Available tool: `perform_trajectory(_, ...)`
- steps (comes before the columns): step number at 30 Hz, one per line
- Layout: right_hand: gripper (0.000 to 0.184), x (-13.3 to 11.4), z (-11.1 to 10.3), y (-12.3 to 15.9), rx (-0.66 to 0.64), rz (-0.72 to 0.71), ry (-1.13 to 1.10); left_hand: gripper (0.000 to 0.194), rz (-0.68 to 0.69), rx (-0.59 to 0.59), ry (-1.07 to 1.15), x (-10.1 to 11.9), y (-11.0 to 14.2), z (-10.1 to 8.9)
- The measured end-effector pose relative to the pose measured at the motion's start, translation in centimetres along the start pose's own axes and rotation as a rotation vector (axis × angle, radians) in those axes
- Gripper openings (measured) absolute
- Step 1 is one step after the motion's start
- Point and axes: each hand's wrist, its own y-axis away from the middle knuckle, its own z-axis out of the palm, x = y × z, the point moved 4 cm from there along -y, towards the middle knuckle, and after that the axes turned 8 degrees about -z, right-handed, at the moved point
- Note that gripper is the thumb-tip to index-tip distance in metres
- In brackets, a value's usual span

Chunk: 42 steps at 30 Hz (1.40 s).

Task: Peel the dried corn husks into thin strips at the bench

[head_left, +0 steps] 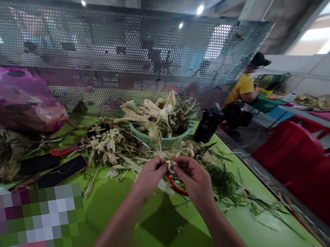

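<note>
My left hand (151,176) and my right hand (196,178) meet over the green table, both with fingertips pinched. Between them is a small pale piece of dried plant fibre (170,164), looped or knotted, mostly covered by the fingers. A curved red handle (177,187) lies beneath my hands; the rest of that tool is hidden. Just beyond stands a light green basket (172,141) heaped with dried husks (150,112). Left of it are loose dried stalks and pale flower-like pieces (110,144). Dark green strands (222,179) lie beside my right hand.
A purple plastic bag (20,100) stands at the back left, near dark flat pads (61,172) and a red-handled tool (64,151). A black camera (206,125) sits by the right edge. Behind rises a perforated metal screen (93,47). Red chairs (295,153) and a person in yellow (242,88) are right.
</note>
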Motion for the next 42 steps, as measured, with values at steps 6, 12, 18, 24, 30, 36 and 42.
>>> perform_trajectory(6, 0.017, 0.65, -0.16, 0.09, 0.041, 0.064, 0.023, 0.02, 0.019, -0.024, -0.041, 0.25, 0.3, 0.25)
perform_trajectory(12, 0.021, 0.73, -0.21, 0.26, 0.034, 0.182, -0.02, 0.018, 0.037, 0.006, -0.13, 0.35, 0.45, 0.36)
perform_trajectory(18, 0.025, 0.32, 0.47, 0.28, -0.052, 0.189, -0.062, 0.012, 0.014, 0.073, -0.206, 0.05, 0.23, 0.02)
perform_trajectory(24, 0.027, 0.67, 0.31, 0.21, -0.04, 0.169, -0.012, 0.012, -0.007, 0.081, -0.194, 0.81, 0.58, 0.18)
perform_trajectory(30, 0.022, 0.64, 0.41, 0.18, -0.11, 0.222, -0.127, 0.015, -0.061, 0.033, -0.055, 0.61, 0.62, 0.27)
perform_trajectory(36, 0.018, 1.08, 0.38, 0.08, -0.094, 0.182, -0.136, 0.016, -0.062, 0.033, -0.033, 0.7, 0.77, 0.52)
perform_trajectory(42, 0.023, 0.3, -0.08, -0.06, 0.02, 0.005, 0.094, 0.012, -0.022, 0.061, -0.054, 0.37, 0.44, 0.54)
